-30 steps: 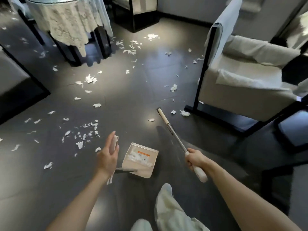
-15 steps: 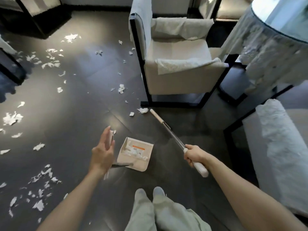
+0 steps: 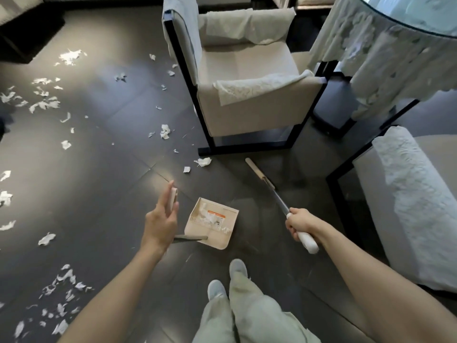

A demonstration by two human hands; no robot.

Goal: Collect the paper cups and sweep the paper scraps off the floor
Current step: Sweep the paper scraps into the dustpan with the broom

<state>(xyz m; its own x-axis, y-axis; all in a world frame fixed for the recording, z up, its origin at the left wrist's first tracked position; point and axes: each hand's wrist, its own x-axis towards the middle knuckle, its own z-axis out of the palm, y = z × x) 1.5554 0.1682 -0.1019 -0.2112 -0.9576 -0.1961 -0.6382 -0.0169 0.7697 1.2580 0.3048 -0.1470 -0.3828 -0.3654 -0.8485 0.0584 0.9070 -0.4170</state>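
The dark floor (image 3: pixel 111 174) is carrying paper scraps (image 3: pixel 44 105), mostly on the left, with some running past the frame edge. The glass-topped table (image 3: pixel 420 11) and its lace cloth (image 3: pixel 385 58) are being cut off at the top-right corner. The armchair (image 3: pixel 247 78) is standing ahead. More scraps are lying in the dustpan (image 3: pixel 212 226), too jumbled to count. The left hand (image 3: pixel 159 221) is holding the dustpan's upright handle and half hiding it. The right hand (image 3: pixel 299 224) is gripping the broom (image 3: pixel 277 194), whose head is showing only edge-on. Compared with 0.5 s ago, that head is sitting farther right of the scraps by the armchair's base.
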